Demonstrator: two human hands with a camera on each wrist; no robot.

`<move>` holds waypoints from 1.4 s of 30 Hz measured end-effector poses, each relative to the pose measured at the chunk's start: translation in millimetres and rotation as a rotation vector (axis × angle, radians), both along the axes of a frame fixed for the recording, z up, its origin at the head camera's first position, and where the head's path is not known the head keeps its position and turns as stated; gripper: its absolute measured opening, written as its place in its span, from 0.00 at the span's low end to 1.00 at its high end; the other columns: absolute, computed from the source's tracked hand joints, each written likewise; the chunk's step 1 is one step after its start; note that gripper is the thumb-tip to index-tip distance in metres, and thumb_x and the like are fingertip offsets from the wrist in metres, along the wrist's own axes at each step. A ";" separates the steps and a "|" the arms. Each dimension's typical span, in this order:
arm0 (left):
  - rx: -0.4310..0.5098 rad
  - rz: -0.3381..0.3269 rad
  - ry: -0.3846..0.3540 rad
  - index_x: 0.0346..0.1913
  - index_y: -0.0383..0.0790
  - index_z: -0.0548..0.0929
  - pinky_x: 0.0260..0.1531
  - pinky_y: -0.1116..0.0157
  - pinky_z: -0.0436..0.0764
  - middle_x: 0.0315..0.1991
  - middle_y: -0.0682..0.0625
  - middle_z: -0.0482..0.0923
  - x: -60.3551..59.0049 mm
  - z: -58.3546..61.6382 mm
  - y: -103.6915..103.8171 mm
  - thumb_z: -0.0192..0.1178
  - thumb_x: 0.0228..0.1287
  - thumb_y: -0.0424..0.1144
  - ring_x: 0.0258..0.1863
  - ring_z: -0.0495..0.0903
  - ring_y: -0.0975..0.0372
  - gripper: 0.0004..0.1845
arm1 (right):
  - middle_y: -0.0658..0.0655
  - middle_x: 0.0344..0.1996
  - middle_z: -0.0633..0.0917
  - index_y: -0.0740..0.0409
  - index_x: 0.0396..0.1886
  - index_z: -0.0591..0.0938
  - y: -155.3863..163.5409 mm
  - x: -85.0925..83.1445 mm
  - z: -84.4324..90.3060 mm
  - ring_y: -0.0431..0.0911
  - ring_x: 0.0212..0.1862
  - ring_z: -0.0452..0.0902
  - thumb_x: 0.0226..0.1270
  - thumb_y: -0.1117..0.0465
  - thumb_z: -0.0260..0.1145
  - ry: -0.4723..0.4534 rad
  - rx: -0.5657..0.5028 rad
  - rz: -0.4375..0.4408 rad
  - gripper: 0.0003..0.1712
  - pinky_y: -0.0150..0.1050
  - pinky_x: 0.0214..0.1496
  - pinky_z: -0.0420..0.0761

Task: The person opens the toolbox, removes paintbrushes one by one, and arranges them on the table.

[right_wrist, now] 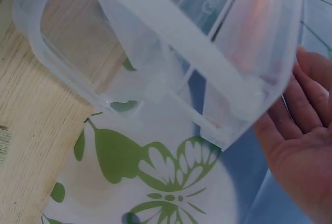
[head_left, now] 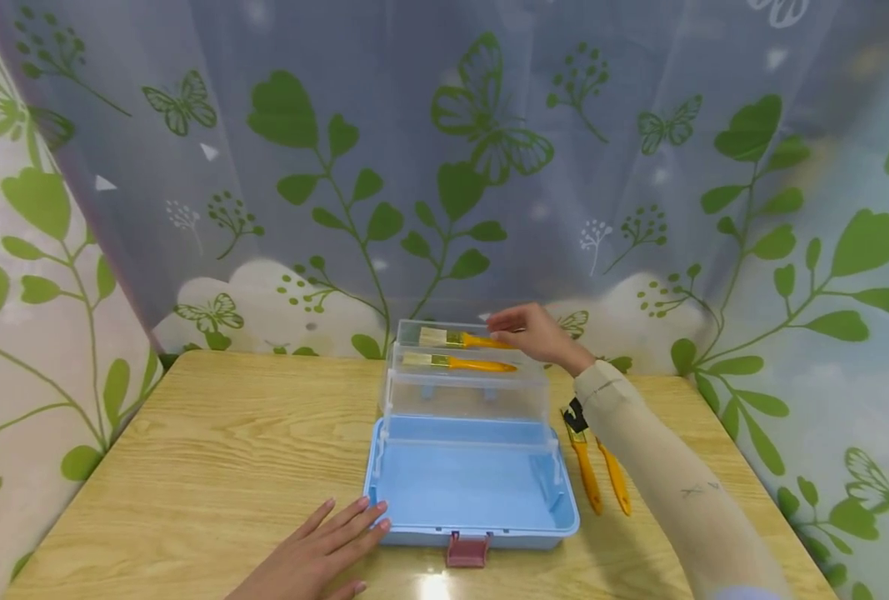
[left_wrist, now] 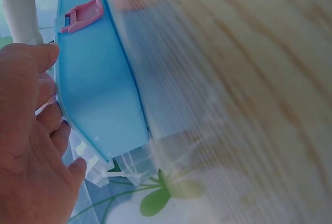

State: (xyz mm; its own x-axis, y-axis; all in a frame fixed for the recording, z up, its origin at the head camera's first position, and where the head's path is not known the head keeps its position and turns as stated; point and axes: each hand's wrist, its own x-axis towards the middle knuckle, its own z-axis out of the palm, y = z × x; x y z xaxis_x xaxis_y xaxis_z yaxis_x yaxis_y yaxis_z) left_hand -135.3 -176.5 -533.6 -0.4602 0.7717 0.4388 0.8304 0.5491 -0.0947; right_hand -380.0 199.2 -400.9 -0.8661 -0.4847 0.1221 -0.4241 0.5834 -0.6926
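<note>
A light blue box [head_left: 471, 479] with a pink latch [head_left: 467, 550] stands with its lid side raised and clear tiered trays [head_left: 474, 392] lifted at the back. Two paintbrushes with yellow-orange handles lie in the upper trays: a lower paintbrush [head_left: 481, 365] and an upper paintbrush [head_left: 455, 337]. My right hand [head_left: 537, 333] is at the handle end of the upper one, its fingers loosely bent beside the tray's end in the right wrist view. With fingers spread, my left hand [head_left: 332, 546] rests on the box's front left corner.
Right of the box, two more paintbrushes lie on the wooden table [head_left: 227, 450]: one paintbrush [head_left: 588, 477] near the box and another paintbrush [head_left: 615, 477] beside my right forearm. A leaf-and-butterfly patterned curtain [head_left: 384, 167] hangs behind the table and at both sides.
</note>
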 end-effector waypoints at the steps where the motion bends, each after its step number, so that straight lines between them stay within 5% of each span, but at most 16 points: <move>1: 0.000 0.000 -0.001 0.80 0.44 0.61 0.78 0.67 0.28 0.81 0.52 0.54 0.2 0.1 0.1 0.63 0.70 0.55 0.82 0.36 0.65 0.42 | 0.67 0.54 0.86 0.69 0.61 0.81 -0.4 -1.0 -0.5 0.58 0.55 0.84 0.74 0.65 0.65 -0.005 0.009 -0.001 0.20 0.53 0.60 0.82; 12: 0.001 -0.003 0.012 0.81 0.44 0.59 0.78 0.67 0.29 0.81 0.52 0.56 1.4 -0.3 -0.5 0.64 0.68 0.56 0.82 0.37 0.65 0.44 | 0.63 0.53 0.87 0.66 0.61 0.83 -8.6 -3.6 -1.2 0.55 0.53 0.84 0.72 0.63 0.67 -0.027 0.205 -0.056 0.20 0.50 0.57 0.83; 28: -0.015 0.001 0.019 0.80 0.44 0.61 0.78 0.67 0.29 0.77 0.50 0.64 0.9 3.3 0.1 0.63 0.69 0.56 0.82 0.37 0.64 0.43 | 0.65 0.51 0.87 0.66 0.56 0.86 -15.6 -10.8 2.0 0.57 0.52 0.85 0.69 0.71 0.67 0.070 0.394 0.045 0.16 0.50 0.57 0.84; 42: -0.009 0.006 -0.006 0.80 0.45 0.60 0.78 0.67 0.28 0.79 0.50 0.61 0.8 1.3 -2.3 0.63 0.70 0.55 0.82 0.36 0.65 0.42 | 0.62 0.51 0.87 0.65 0.56 0.85 -17.5 -14.8 -3.2 0.54 0.51 0.83 0.71 0.70 0.65 0.071 0.392 0.069 0.15 0.49 0.56 0.83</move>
